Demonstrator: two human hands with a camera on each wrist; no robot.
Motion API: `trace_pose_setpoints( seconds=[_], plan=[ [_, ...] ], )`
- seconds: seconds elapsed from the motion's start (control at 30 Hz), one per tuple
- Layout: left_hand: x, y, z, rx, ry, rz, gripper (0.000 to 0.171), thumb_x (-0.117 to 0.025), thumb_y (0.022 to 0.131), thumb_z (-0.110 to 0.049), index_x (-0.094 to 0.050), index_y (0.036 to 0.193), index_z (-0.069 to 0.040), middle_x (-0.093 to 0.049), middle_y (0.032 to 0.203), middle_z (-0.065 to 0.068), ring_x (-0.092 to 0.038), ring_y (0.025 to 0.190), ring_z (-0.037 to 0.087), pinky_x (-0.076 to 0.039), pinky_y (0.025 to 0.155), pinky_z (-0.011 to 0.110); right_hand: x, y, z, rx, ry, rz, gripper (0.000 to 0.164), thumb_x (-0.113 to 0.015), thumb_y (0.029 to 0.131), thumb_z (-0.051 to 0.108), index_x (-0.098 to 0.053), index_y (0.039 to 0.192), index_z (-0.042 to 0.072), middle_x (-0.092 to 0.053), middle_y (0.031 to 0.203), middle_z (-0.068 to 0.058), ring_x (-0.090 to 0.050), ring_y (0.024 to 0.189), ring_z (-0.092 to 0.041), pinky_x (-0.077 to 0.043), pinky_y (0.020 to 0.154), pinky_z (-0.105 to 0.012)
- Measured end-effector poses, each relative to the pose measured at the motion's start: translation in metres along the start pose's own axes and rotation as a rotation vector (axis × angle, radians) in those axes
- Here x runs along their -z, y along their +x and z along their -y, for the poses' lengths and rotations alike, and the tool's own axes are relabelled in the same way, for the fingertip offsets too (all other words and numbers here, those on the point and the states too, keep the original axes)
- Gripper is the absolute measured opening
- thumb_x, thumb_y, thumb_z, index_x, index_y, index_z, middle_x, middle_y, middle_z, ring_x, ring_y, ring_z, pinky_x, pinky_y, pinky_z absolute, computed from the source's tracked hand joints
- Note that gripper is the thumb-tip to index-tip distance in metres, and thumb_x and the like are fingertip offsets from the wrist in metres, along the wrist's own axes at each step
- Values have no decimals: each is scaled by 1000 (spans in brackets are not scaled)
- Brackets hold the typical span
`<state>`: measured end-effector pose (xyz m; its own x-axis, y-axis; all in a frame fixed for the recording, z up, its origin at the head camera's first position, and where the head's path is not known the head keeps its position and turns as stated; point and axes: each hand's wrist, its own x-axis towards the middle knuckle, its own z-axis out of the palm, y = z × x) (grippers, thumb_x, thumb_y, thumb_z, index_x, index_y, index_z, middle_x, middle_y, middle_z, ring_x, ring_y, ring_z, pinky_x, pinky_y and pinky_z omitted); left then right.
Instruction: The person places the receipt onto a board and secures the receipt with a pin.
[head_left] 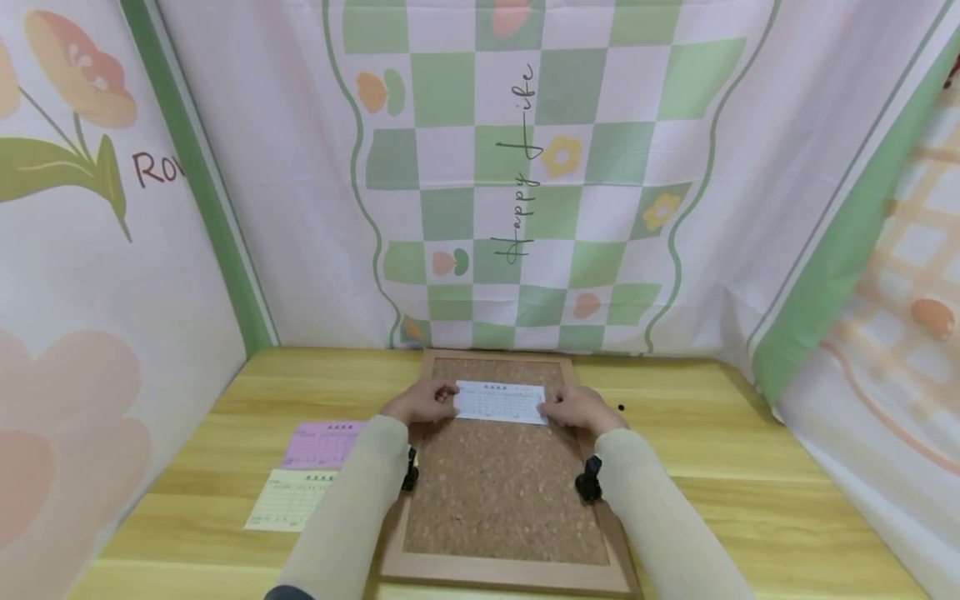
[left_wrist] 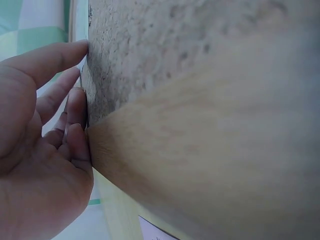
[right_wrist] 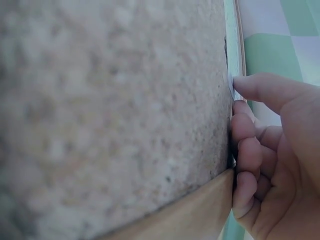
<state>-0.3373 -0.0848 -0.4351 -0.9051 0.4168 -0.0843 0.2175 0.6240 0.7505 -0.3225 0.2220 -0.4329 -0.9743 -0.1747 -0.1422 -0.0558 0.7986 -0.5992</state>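
A white printed paper slip (head_left: pixel 500 402) with a table of lines lies over the upper part of a wood-framed cork board (head_left: pixel 502 492). My left hand (head_left: pixel 423 400) pinches its left edge, and my right hand (head_left: pixel 581 407) pinches the right edge. In the left wrist view the thumb (left_wrist: pixel 67 54) reaches to the cork surface, with the other fingers curled beside it. The right wrist view has the right thumb (right_wrist: pixel 260 89) at the slip's thin edge, its fingers curled low against the board.
Left of the board, a purple printed slip (head_left: pixel 322 444) and a yellow printed slip (head_left: pixel 288 500) lie on the wooden table (head_left: pixel 750 500), partly behind the left sleeve. A small black object (head_left: pixel 621 407) sits right of the board. A patterned curtain (head_left: pixel 517 167) hangs behind.
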Motion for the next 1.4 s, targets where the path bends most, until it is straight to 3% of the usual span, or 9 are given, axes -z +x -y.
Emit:
trace_pose_setpoints(
  seconds=[0.27, 0.53, 0.67, 0.77, 0.93, 1.1, 1.2, 1.3, 1.4],
  plan=[
    [1, 0, 3, -3, -14, -4, 41, -67, 94, -6, -58, 132, 4, -48, 89, 4, -44, 77, 14, -40, 65, 25, 7, 4, 0, 26, 36, 46, 39, -61, 100, 32, -57, 68, 10, -51, 61, 0, -46, 55, -15, -39, 54, -29],
    [1, 2, 3, -43, 32, 17, 42, -68, 93, -7, -58, 132, 5, -49, 90, 5, -44, 81, 15, -39, 73, 27, 21, 0, -6, 32, 91, 45, 29, -58, 101, 24, -63, 86, 0, -65, 77, -9, -60, 66, -18, -50, 59, -31],
    [0, 4, 6, -44, 39, 8, 41, -70, 93, -8, -60, 131, 3, -51, 92, 7, -44, 83, 15, -38, 76, 28, 31, -2, -11, 82, 77, 28, 30, -53, 101, 20, -67, 102, -6, -69, 88, -13, -66, 74, -22, -55, 67, -37],
    [0, 4, 6, -51, 44, 3, 40, -70, 92, -7, -60, 130, 3, -50, 91, 7, -43, 83, 15, -37, 75, 28, 41, -2, -18, 100, 65, 11, 31, -52, 102, 19, -67, 102, -8, -66, 81, -9, -63, 69, -19, -53, 66, -37],
    [0, 4, 5, -61, 56, 4, 40, -69, 93, -7, -59, 130, 4, -48, 88, 6, -42, 81, 15, -37, 75, 28, 60, -3, -34, 81, 89, 19, 33, -50, 103, 21, -64, 93, -7, -50, 60, -2, -39, 51, -13, -40, 53, -34],
    [0, 2, 4, -51, 58, -1, 40, -69, 94, -7, -59, 131, 4, -48, 89, 6, -42, 81, 16, -37, 75, 29, 75, -6, -48, 48, 134, 37, 37, -50, 103, 20, -62, 117, -11, -67, 90, -19, -48, 57, -16, -47, 60, -38],
    [1, 1, 4, -51, 60, -1, 40, -69, 94, -7, -59, 131, 4, -48, 89, 6, -42, 82, 16, -36, 76, 29, 78, -7, -59, 28, 123, 23, 31, -50, 103, 19, -64, 106, -9, -65, 82, -15, -45, 54, -14, -46, 60, -36],
    [1, 1, 3, -57, 67, -1, 39, -69, 94, -7, -59, 130, 4, -48, 89, 6, -42, 82, 16, -36, 76, 30, 81, -9, -69, 18, 86, 14, 30, -50, 102, 19, -57, 79, 2, -52, 59, -3, -38, 49, -12, -44, 59, -35],
    [1, 1, 4, -66, 70, 5, 39, -69, 94, -7, -59, 130, 4, -49, 90, 7, -42, 82, 16, -37, 77, 30, 82, -12, -79, 2, 58, 15, 37, -51, 101, 19, -46, 65, 12, -40, 51, 4, -35, 46, -12, -41, 57, -35]
  ],
)
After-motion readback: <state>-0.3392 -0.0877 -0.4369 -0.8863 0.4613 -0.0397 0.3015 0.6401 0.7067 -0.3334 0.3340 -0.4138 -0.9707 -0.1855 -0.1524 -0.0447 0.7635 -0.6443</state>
